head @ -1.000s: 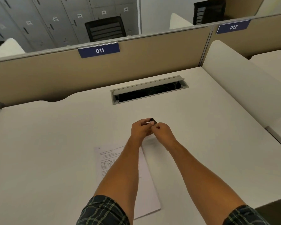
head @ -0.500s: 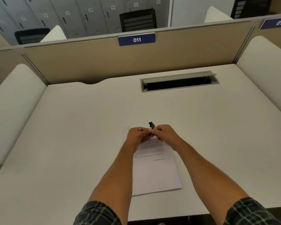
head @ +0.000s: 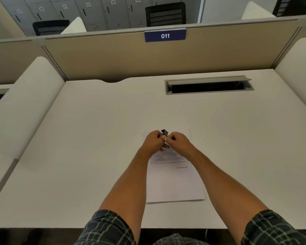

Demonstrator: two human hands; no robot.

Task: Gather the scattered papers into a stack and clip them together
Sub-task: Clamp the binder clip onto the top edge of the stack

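While the papers [head: 175,181] lie gathered in one stack on the white counter [head: 78,156], a small black binder clip [head: 164,132] is held above the stack's far short edge, pinched between both hands. The left hand [head: 153,141] and the right hand [head: 177,141] are seen touching at the knuckles, their fingers [head: 172,138] curled inward round the clip's wire handles; whether the clip's mouth is squeezed apart cannot be told. The stack's long axis is seen to run away from the person toward the cable slot [head: 208,85], so the edge to be bitten lies just beneath and slightly beyond the clip. Neither hand is placed nearer; both are met over the stack's far edge, roughly at its middle. It is judged that gathering is done and that only the clipping remains, the clip needing to be lowered onto that far edge
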